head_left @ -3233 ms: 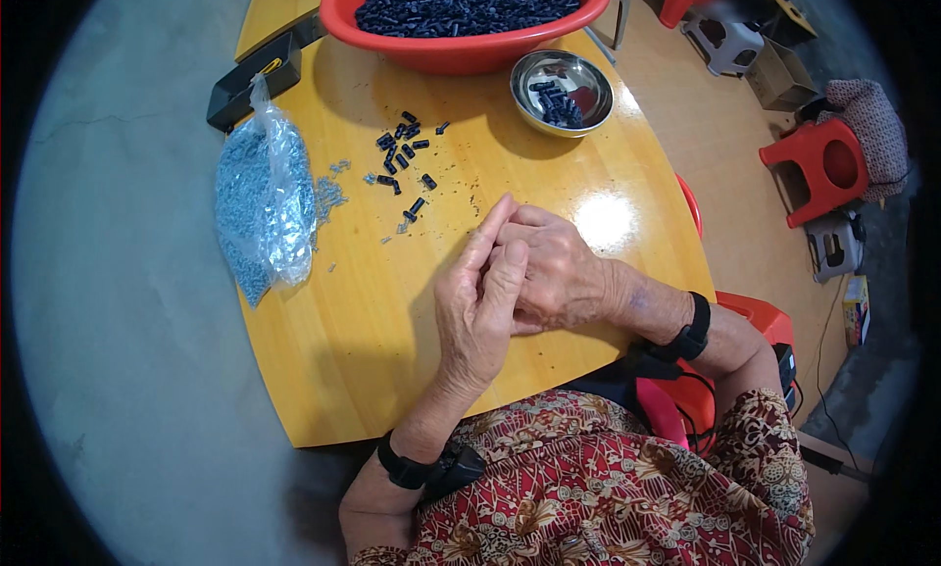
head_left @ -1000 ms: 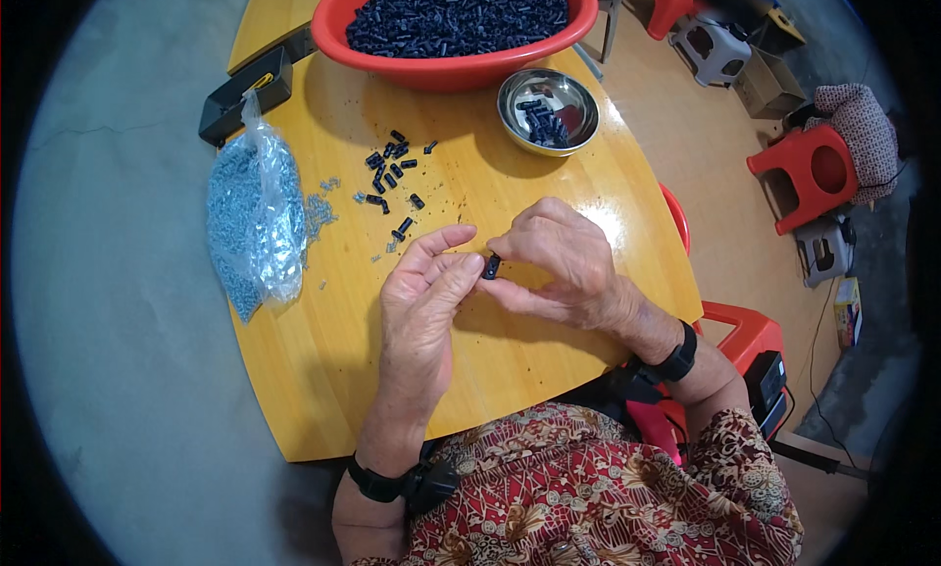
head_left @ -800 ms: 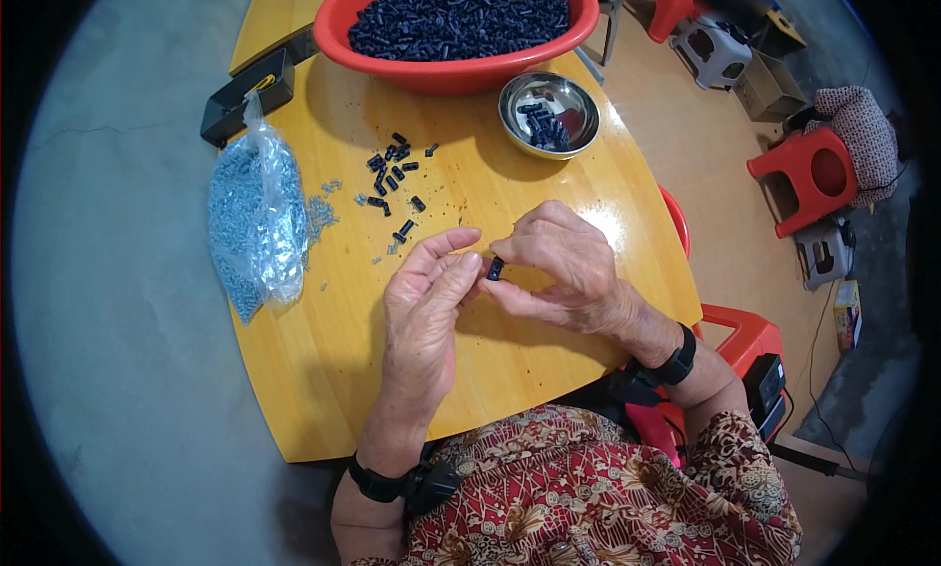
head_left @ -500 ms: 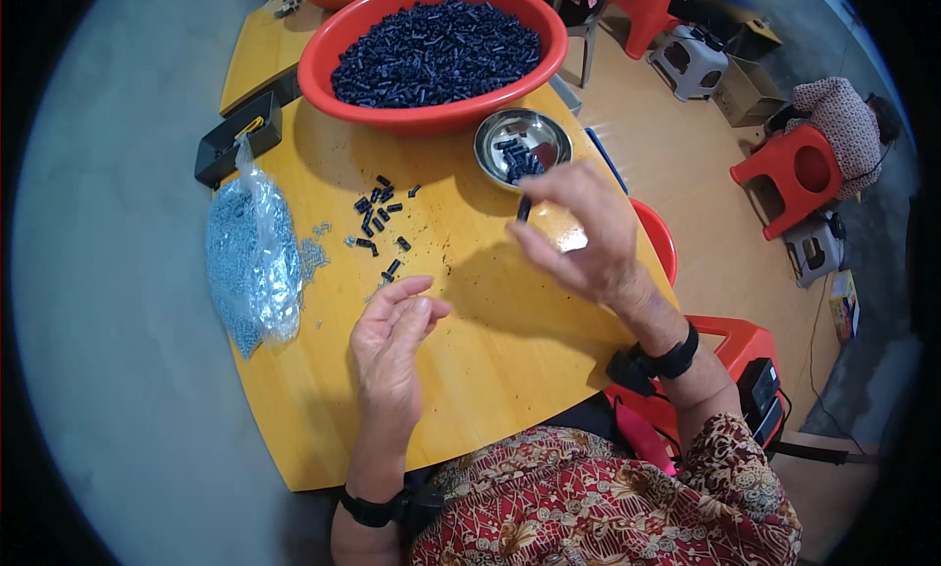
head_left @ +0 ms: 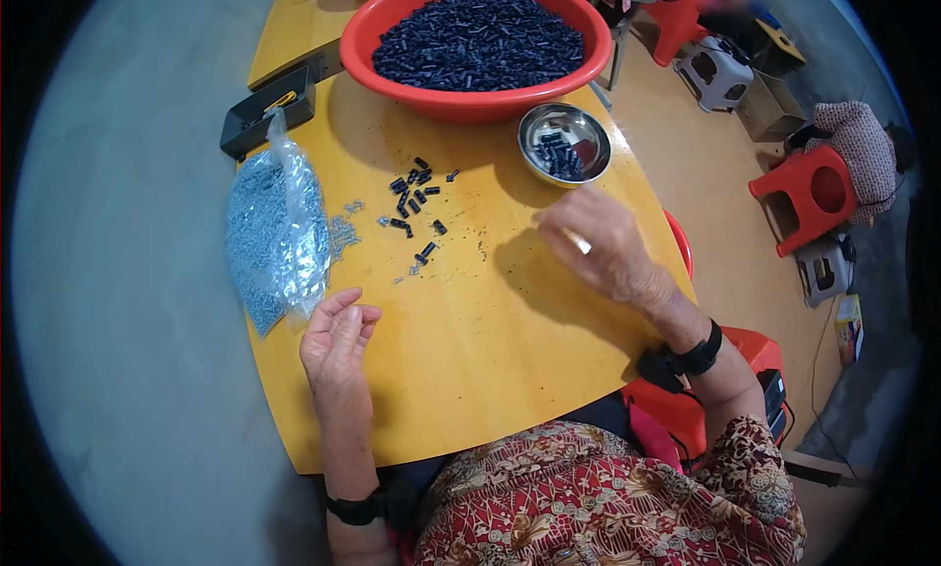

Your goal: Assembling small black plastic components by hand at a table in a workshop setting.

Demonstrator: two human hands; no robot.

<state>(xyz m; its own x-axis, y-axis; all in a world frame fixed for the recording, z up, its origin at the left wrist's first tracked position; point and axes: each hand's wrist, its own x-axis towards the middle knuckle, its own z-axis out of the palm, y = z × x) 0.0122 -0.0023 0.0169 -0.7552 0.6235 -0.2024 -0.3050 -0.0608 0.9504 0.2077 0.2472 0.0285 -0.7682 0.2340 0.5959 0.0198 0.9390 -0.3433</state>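
My left hand [head_left: 336, 345] is over the yellow table [head_left: 461, 370], just below the clear bag of small silvery metal pieces [head_left: 274, 238]. Its fingers are curled with the thumb against them; whatever lies between them cannot be made out. My right hand [head_left: 603, 247] hovers by the near rim of a steel bowl [head_left: 595, 130] that has black cylindrical pieces [head_left: 559, 158] in it. Glare shows through the gap between its thumb and bent fingers, and no piece is visible there. Between the hands and the bag lie several loose black pieces [head_left: 413, 206] and a scatter of tiny metal pieces [head_left: 343, 235].
A large red basin [head_left: 470, 103] heaped with black pieces [head_left: 480, 42] stands at the far side. A dark tray [head_left: 245, 125] sits beyond the bag. On the right floor are red stools [head_left: 818, 189], grey step stools [head_left: 716, 73], a carton [head_left: 769, 107] and a seated person [head_left: 858, 154].
The black piece that was in my right fingers no longer shows there. My left hand has moved left, away from the loose pieces. The whole view has shifted slightly.
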